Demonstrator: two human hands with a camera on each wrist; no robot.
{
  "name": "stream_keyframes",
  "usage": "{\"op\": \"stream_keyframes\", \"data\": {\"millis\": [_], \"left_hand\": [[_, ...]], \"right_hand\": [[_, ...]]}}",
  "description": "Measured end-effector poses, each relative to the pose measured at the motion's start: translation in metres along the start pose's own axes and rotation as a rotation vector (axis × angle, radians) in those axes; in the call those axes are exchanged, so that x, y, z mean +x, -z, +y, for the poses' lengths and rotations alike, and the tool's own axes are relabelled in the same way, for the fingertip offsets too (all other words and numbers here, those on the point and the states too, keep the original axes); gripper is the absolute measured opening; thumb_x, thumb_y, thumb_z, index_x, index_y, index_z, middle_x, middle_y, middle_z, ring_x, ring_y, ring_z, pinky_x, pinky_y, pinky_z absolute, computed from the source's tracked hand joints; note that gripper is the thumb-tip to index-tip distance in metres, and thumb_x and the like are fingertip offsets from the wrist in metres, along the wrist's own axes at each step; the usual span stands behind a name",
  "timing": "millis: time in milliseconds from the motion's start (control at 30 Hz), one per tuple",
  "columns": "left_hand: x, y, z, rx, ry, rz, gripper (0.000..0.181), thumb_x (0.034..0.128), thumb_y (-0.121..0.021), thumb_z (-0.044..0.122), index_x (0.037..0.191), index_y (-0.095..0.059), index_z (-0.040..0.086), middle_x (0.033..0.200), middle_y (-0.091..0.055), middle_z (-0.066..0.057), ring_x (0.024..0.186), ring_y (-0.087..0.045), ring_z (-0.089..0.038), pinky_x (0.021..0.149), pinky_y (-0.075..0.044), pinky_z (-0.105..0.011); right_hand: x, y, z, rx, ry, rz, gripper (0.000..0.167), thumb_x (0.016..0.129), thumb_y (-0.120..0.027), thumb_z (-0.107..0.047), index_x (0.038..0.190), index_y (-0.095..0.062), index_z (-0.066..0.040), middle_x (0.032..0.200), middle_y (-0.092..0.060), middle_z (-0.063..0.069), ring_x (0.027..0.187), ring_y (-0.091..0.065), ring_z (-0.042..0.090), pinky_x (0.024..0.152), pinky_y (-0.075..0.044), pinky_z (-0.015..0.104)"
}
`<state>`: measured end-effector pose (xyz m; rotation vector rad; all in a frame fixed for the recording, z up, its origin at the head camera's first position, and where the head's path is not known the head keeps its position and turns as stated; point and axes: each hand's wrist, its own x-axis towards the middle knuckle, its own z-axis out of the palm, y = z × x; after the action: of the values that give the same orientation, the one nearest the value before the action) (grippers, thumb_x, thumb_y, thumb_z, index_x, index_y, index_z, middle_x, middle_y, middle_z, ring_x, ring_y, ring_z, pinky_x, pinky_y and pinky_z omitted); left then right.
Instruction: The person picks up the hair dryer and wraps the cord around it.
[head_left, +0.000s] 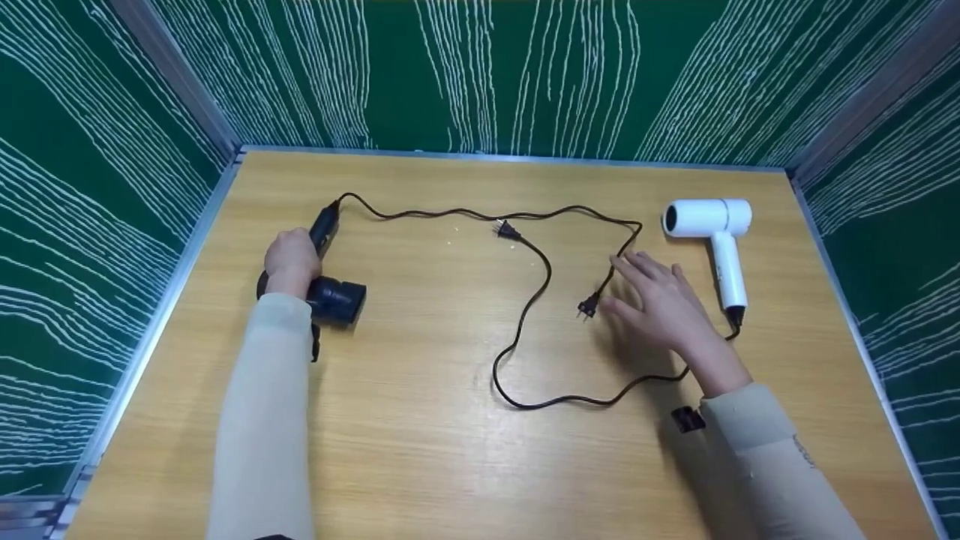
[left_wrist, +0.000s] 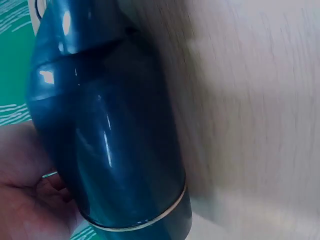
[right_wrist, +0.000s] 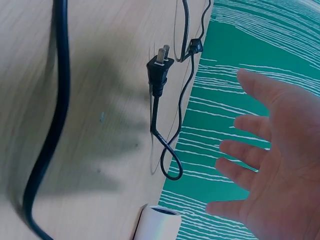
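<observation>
On the left of the table my left hand (head_left: 292, 262) grips a black hair dryer (head_left: 337, 300) around its handle; its dark glossy body (left_wrist: 110, 130) fills much of the left wrist view, beside the hand (left_wrist: 30, 185). My right hand (head_left: 664, 304), fingers spread and holding nothing, is over the table just right of a black plug (head_left: 589, 306). That plug (right_wrist: 158, 75) lies left of the open palm (right_wrist: 280, 150) in the right wrist view. A white hair dryer (head_left: 724, 247) lies beyond the right hand, its nozzle (right_wrist: 159, 223) at the bottom of the right wrist view.
A second plug (head_left: 508, 230) lies mid-table, its black cord (head_left: 525, 315) looping toward the white dryer. The black dryer's cord (head_left: 427, 214) runs along the back. A small black piece (head_left: 688, 419) is beside the right sleeve. Green, white-streaked walls (head_left: 480, 75) surround the table (head_left: 420, 450).
</observation>
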<state>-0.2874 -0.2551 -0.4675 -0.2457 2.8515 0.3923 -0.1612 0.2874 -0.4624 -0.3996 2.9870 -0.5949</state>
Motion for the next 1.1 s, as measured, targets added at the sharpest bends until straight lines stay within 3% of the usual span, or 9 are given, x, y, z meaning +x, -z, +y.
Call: {"op": "stream_keyframes", "data": {"millis": [300,467,700,900,1100], "left_hand": [[-0.010,0.013,0.011,0.034,-0.139,0.206,0.046,0.0875,-0.073,-0.004,0.131,-0.062,-0.007,0.120,-0.067,-0.033,0.105,-0.066,-0.048,0.095,-0.054,-0.061],[-0.018,0.019,0.021,0.063,-0.235,0.312,0.044,0.0957,-0.069,-0.001,0.139,-0.062,-0.001,0.122,-0.067,-0.030,0.105,-0.068,-0.049,0.091,-0.056,-0.063],[-0.030,0.026,0.043,0.150,-0.435,0.454,0.042,0.1000,-0.069,0.000,0.142,-0.064,0.001,0.128,-0.070,-0.029,0.110,-0.071,-0.048,0.088,-0.060,-0.061],[-0.045,0.030,0.071,0.184,-0.592,0.485,0.040,0.1048,-0.063,-0.002,0.144,-0.064,0.005,0.133,-0.070,-0.025,0.118,-0.070,-0.043,0.097,-0.060,-0.056],[-0.063,0.028,0.100,0.297,-0.716,0.466,0.048,0.1028,-0.063,-0.006,0.149,-0.059,0.006,0.139,-0.067,-0.023,0.124,-0.068,-0.041,0.100,-0.059,-0.051]], "right_hand": [[0.012,0.003,-0.012,0.002,0.015,-0.012,0.070,0.107,-0.065,-0.042,0.164,-0.042,-0.009,0.169,-0.034,0.026,0.156,-0.026,0.051,0.124,-0.009,0.075],[0.017,0.004,-0.018,0.004,0.034,-0.022,0.069,0.107,-0.066,-0.039,0.164,-0.041,-0.010,0.169,-0.034,0.025,0.157,-0.025,0.050,0.125,-0.008,0.073],[0.026,0.006,-0.027,-0.028,0.111,0.018,0.068,0.106,-0.067,-0.037,0.162,-0.044,-0.006,0.166,-0.040,0.026,0.155,-0.033,0.048,0.123,-0.015,0.076],[0.036,0.012,-0.037,-0.015,0.150,0.051,0.068,0.105,-0.069,-0.037,0.162,-0.045,-0.008,0.165,-0.042,0.025,0.152,-0.038,0.049,0.123,-0.020,0.074],[0.047,0.019,-0.054,-0.012,0.216,0.092,0.068,0.105,-0.070,-0.036,0.162,-0.045,-0.009,0.164,-0.044,0.022,0.149,-0.042,0.049,0.124,-0.026,0.068]]}}
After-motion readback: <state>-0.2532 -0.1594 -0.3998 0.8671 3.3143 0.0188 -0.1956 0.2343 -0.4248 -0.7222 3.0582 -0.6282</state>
